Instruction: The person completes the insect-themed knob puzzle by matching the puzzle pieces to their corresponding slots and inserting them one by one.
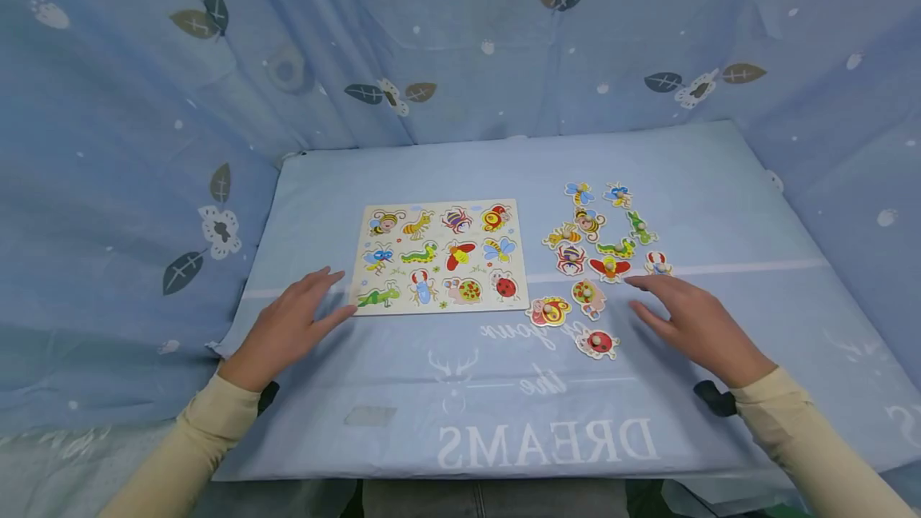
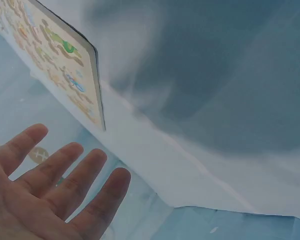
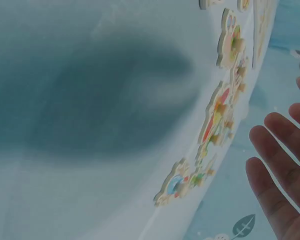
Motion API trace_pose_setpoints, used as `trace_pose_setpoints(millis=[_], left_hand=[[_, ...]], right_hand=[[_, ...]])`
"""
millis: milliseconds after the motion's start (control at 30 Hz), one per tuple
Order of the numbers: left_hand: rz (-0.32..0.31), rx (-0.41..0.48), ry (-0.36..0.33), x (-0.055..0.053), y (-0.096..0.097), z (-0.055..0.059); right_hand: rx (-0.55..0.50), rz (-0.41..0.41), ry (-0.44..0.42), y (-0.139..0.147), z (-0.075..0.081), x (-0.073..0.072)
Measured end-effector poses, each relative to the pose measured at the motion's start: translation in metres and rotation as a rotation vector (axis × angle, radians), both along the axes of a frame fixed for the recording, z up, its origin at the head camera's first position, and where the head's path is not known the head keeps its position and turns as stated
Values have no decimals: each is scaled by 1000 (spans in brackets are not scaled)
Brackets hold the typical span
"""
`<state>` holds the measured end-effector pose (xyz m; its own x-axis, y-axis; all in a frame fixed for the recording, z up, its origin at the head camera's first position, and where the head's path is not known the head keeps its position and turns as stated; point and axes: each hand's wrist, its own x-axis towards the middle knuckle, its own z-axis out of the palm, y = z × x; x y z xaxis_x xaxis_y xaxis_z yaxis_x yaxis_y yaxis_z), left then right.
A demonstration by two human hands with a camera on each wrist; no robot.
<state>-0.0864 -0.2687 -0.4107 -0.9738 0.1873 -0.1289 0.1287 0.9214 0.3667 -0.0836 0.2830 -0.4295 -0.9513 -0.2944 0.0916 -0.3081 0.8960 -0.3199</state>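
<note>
A wooden insect puzzle board (image 1: 436, 258) with printed bug pictures lies flat, left of the table's middle. My left hand (image 1: 295, 324) hovers beside its lower left corner, fingers stretched and holding nothing; the left wrist view shows this hand's spread fingers (image 2: 85, 175). Right of the board lie several knobbed insect pieces, among them a ladybug piece (image 1: 604, 346), a butterfly piece (image 1: 557, 312), a snail piece (image 1: 586, 294) and a red-winged bug piece (image 1: 617, 271). My right hand (image 1: 694, 326) is held just right of these, empty, near the stag beetle piece (image 1: 658, 264).
A light blue cloth with white lettering covers the table (image 1: 345, 438). Blue curtains (image 1: 460, 38) with leaf prints hang behind and along both sides. A faint greyish patch (image 1: 370, 416) shows on the cloth near the front edge.
</note>
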Motion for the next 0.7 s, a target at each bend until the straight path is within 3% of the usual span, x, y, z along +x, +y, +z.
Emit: trace_pose_setpoints(millis=[133, 300, 533, 700], left_hand=[[0, -16, 13, -3, -1, -3], [3, -66, 30, -13, -4, -17], [-10, -173, 27, -22, -3, -36], [-65, -228, 63, -22, 0, -41]], right_hand=[[11, 77, 1, -12, 4, -9], [21, 225, -34, -44, 7, -28], [84, 495, -85, -85, -4, -49], [160, 598, -92, -95, -11, -54]])
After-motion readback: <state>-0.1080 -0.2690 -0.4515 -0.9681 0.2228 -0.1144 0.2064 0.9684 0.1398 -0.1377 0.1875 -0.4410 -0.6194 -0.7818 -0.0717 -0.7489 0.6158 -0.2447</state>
